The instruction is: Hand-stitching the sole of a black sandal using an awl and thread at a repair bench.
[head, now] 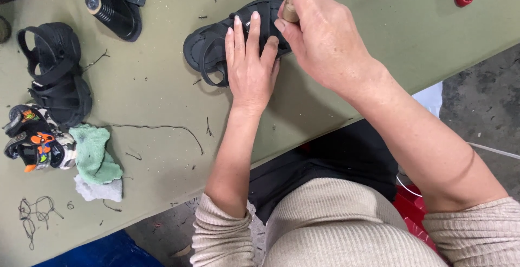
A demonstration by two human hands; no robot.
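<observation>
The black sandal [216,47] lies flat on the olive bench [157,99], near its front edge. The left hand [249,66] presses on it, fingers spread flat, gripping nothing. The right hand [319,34] is clenched around a small wooden-handled tool [290,11], its tip against the strap. Judged: working the strap is in hand; continuing calls for steady downward pressure.
</observation>
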